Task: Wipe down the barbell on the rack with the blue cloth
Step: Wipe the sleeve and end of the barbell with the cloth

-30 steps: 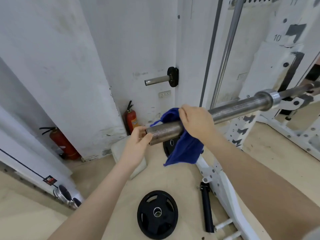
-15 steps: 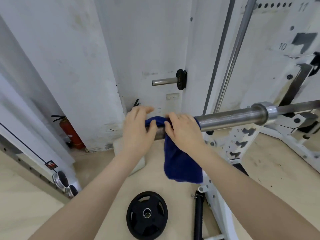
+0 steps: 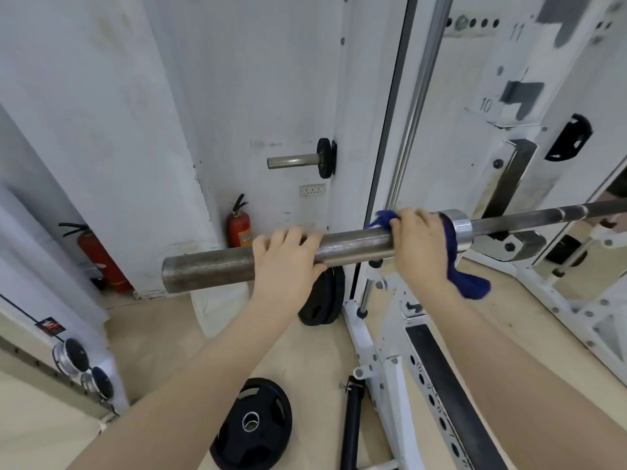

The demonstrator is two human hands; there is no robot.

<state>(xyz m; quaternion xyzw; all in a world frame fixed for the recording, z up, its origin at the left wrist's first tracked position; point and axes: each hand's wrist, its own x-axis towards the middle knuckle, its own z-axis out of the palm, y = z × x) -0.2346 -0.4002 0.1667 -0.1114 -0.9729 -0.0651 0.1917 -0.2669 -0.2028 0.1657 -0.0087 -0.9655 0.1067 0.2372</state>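
On the barbell (image 3: 356, 244) sleeve: right hand (image 3: 419, 245) wraps the soft blue cloth (image 3: 470, 286) beside the collar.
Left hand (image 3: 285, 262) curls over the heavy, stiff steel, steadying it.

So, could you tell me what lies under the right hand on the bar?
Blue cloth wraps the barbell sleeve beneath the right hand; the steel there is covered.

You can read two numbers on the white rack upright (image 3: 502, 62): "11" (image 3: 518, 31) near the top and "10" (image 3: 486, 105) below it, each beside a dark slot. The extinguisher label (image 3: 245, 236) and the small wall sticker (image 3: 51, 326) are too blurred to read.
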